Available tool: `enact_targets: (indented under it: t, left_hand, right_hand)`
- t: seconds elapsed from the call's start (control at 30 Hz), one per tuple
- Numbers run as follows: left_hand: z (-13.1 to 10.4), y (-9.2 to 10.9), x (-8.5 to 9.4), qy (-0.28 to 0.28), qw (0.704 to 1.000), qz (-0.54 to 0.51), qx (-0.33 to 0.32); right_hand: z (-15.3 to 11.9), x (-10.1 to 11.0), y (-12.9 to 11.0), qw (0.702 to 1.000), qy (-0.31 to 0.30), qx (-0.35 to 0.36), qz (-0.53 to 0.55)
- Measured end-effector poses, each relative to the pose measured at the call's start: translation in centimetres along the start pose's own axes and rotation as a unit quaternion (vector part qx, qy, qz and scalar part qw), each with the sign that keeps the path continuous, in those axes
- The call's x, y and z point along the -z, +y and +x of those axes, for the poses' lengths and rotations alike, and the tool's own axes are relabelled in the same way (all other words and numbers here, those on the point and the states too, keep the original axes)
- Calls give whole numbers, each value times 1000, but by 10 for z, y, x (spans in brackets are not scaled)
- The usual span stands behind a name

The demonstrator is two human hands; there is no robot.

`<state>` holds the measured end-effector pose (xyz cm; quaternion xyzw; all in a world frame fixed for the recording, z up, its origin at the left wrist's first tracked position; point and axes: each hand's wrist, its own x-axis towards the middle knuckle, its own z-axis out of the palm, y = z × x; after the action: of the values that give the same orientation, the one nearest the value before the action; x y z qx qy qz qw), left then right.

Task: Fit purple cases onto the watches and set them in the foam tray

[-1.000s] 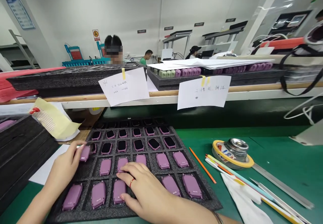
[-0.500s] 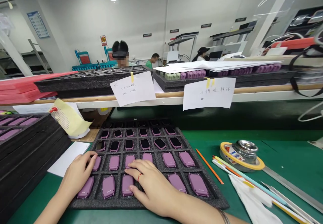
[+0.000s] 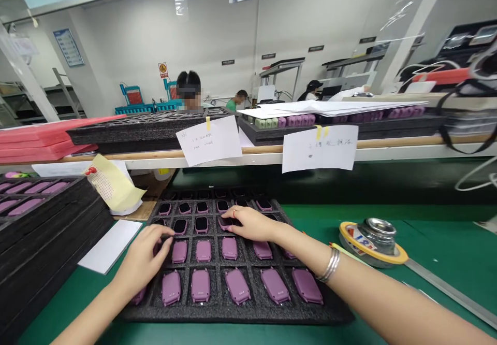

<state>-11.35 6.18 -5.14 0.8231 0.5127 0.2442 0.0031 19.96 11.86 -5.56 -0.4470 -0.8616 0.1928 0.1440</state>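
A black foam tray (image 3: 236,314) holds rows of purple smartwatch bodies. In its two nearest rows they lie purple back up, like the watch body (image 3: 201,285); farther rows show dark screens, like the screen-up watch (image 3: 201,224). My right hand (image 3: 252,223) reaches across the tray, its thumb and fingers closed around the edges of a watch (image 3: 224,224) in the third row from the front. Over the tray's left side rests my left hand (image 3: 149,249), fingers loosely bent and apart from the thumb, beside another screen-up watch (image 3: 179,226). Nothing shows in it.
To the left stands a stack of black foam trays (image 3: 50,226) with more purple watches, beside a white paper pad (image 3: 111,245). A tape roll (image 3: 396,254) with a metal jar (image 3: 382,233) and a steel ruler (image 3: 454,288) lie right. A shelf (image 3: 264,159) crosses behind.
My right hand has moved away from the front rows to a watch in the third row and closed on it. My left hand has shifted slightly right and up.
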Motion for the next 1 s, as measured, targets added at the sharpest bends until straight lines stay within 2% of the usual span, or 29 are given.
enact_targets:
  t: [0.13, 0.23, 0.3, 0.4, 0.53, 0.63, 0.73, 0.87, 1.0]
  left_hand:
    - [44, 26, -19, -37, 998, -24, -44]
    - [73, 33, -48, -40, 998, -23, -48]
    - [83, 33, -65, -27, 998, -24, -44]
    - [81, 30, -75, -1, 999, -26, -47]
    - [70, 21, -70, 12, 999, -26, -44]
    - [67, 14, -69, 13, 999, -20, -25]
    - [68, 10, -73, 5, 1000, -15, -18]
    - [69, 7, -81, -6, 1000, -11, -16]
    - [71, 5, -86, -6, 1000, -18, -9]
  right_hand:
    - [16, 1, 2, 998, -38, -21, -48]
    - [30, 2, -1, 994, -72, -41, -72]
    - [36, 4, -1, 992, -89, -52, -76]
    - [36, 4, 1, 993, -88, -52, -64]
    - [22, 6, 4, 997, -64, -31, -29]
    - [10, 19, 9, 999, -49, -14, -17]
    - [1, 39, 17, 998, -41, -16, -53]
    - [-4, 55, 20, 985, -93, -24, -145]
    - [1, 48, 9, 962, -138, -38, -231]
